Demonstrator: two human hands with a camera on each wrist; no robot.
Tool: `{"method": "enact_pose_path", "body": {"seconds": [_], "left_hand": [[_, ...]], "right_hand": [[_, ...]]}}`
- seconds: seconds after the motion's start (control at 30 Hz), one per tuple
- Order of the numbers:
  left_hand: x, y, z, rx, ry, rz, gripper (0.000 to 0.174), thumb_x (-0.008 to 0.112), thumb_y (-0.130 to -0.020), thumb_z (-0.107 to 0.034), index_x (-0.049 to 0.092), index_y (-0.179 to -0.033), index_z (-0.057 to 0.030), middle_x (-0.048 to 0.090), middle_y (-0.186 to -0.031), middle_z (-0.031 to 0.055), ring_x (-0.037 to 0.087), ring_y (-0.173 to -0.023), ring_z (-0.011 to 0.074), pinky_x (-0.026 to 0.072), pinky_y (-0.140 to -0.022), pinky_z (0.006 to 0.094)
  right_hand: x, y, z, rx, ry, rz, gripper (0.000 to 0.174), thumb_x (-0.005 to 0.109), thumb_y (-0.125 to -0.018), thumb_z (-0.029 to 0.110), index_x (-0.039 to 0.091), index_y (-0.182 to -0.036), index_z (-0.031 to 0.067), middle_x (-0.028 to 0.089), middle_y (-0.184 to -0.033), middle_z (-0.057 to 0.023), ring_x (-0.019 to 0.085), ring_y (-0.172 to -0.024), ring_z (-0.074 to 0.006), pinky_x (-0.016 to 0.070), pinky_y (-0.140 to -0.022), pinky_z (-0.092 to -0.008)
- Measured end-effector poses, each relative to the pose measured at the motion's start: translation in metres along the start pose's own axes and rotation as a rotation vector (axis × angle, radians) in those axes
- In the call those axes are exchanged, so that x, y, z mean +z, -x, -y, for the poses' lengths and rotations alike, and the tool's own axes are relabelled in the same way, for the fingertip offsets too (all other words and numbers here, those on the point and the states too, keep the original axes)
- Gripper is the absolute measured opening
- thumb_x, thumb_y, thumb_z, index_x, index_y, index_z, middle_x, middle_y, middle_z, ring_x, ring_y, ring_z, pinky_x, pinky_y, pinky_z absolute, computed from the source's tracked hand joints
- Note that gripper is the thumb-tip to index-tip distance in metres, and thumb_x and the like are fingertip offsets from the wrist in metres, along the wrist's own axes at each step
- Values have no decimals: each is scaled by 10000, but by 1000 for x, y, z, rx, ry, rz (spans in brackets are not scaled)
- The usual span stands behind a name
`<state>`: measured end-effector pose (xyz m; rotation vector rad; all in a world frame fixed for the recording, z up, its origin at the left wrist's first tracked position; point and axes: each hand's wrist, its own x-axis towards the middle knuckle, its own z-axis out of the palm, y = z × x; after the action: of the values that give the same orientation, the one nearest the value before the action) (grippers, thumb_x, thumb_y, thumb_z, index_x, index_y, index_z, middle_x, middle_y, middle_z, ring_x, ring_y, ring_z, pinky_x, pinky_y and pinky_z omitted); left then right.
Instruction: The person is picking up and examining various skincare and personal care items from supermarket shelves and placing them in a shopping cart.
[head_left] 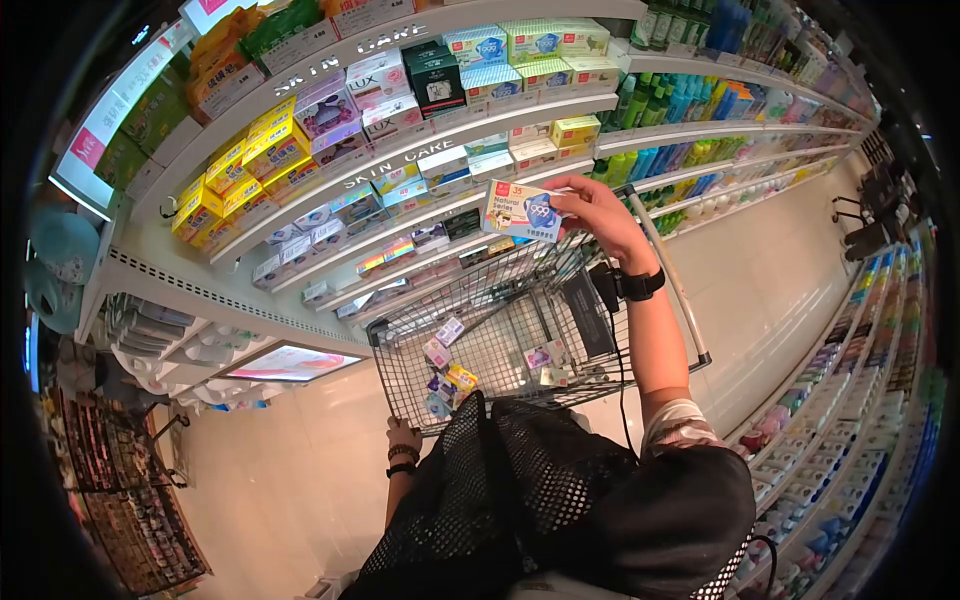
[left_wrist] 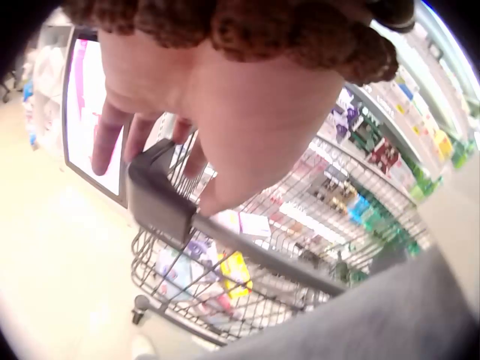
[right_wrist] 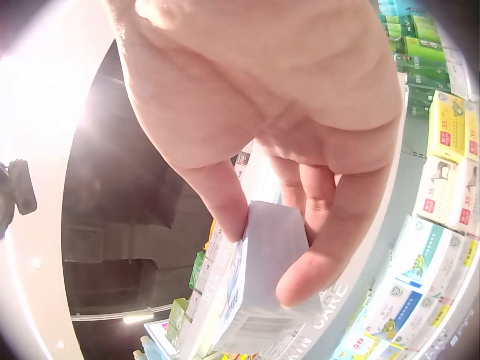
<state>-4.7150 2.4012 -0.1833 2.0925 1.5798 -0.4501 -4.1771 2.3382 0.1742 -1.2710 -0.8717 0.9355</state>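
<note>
In the head view my right hand [head_left: 600, 218] pinches a boxed soap [head_left: 522, 211] by its right end, high over the shopping cart [head_left: 690, 310]. Its printed front, reading "Natural Series" with a blue emblem, faces me. The right wrist view shows the thumb and fingers of the right hand [right_wrist: 300, 150] on opposite sides of the pale box [right_wrist: 274, 247]. Down at the cart's near left corner, my left hand [head_left: 403, 436] holds the rim. Seen from the left wrist, fingers of the left hand [left_wrist: 225, 120] hang over the dark corner piece [left_wrist: 159, 195], one finger sticking out to the side.
Several small boxes [head_left: 460, 378] lie in the cart's left part, more boxes [head_left: 547, 360] further right. Curved shelves [head_left: 400, 170] of boxed soaps rise in front, with green and blue bottles [head_left: 650, 100] at right. Another stocked shelf [head_left: 830, 400] runs along the right side.
</note>
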Motion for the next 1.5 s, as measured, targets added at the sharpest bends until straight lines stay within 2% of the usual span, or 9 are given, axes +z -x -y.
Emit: {"method": "enact_pose_path", "body": {"seconds": [0.27,0.93,0.97,1.07,1.2,1.23,1.3,1.37,1.5], "left_hand": [[47,-35,30,115,115,3,374,574,-899,-257,648,-1223,-86,546,-1377,164,451,-1286,412,349,-1118,508],[57,-29,35,66,174,-33,374,538,-918,-211,622,-1267,-105,531,-1379,132,466,-1247,402,372,-1091,516],[57,-31,33,42,178,-14,380,537,-918,-212,622,-1275,-110,530,-1381,130,462,-1248,406,374,-1091,520],[56,-33,27,15,147,-5,396,541,-920,-219,620,-1296,-121,528,-1386,126,453,-1249,413,391,-1081,528],[60,-34,29,69,160,-45,387,536,-932,-212,614,-1295,-103,533,-1378,122,479,-1210,419,425,-1049,515],[60,-35,29,65,155,-30,387,536,-932,-212,614,-1295,-103,533,-1378,122,479,-1210,419,425,-1049,515],[61,-35,30,112,156,-72,383,536,-936,-210,607,-1295,-97,534,-1373,129,486,-1199,424,437,-1038,518],[63,-42,29,121,140,-72,380,534,-940,-210,603,-1297,-98,532,-1373,130,487,-1199,426,442,-1034,521],[50,-34,19,108,99,-2,404,529,-955,-231,561,-1337,-104,508,-1399,143,476,-1233,426,444,-1048,526]], "right_hand": [[-41,-122,55,-797,636,-428,332,639,-954,120,624,-1281,65,664,-1116,-108,660,-960,-208,524,-800,-330],[-22,-208,38,-1165,1038,-552,232,611,-962,146,715,-1168,134,645,-1015,-150,656,-885,-323,532,-747,-401],[-10,-193,43,-835,884,-414,223,584,-915,64,654,-1104,-31,655,-962,-228,575,-1007,-450,473,-873,-462],[-9,-191,40,-897,887,-408,250,570,-942,108,629,-1139,-34,630,-981,-242,568,-963,-480,472,-839,-494],[-3,-140,22,-1000,817,-698,329,593,-944,140,605,-1251,22,604,-1133,-256,625,-974,-385,497,-816,-446],[-18,-120,7,-650,753,-622,394,607,-938,154,560,-1315,48,552,-1259,-252,628,-1033,-317,471,-875,-468],[-24,-112,-66,-984,673,-862,145,580,-924,97,714,-978,85,631,-687,-66,602,-575,-218,458,-526,-333],[-27,-81,-141,-747,750,-737,142,576,-938,65,708,-990,73,648,-711,-74,568,-573,-140,437,-549,-267],[-50,-12,-282,13,1076,-391,189,567,-921,191,703,-1010,95,691,-764,-140,677,-733,-349,524,-642,-462]]}}
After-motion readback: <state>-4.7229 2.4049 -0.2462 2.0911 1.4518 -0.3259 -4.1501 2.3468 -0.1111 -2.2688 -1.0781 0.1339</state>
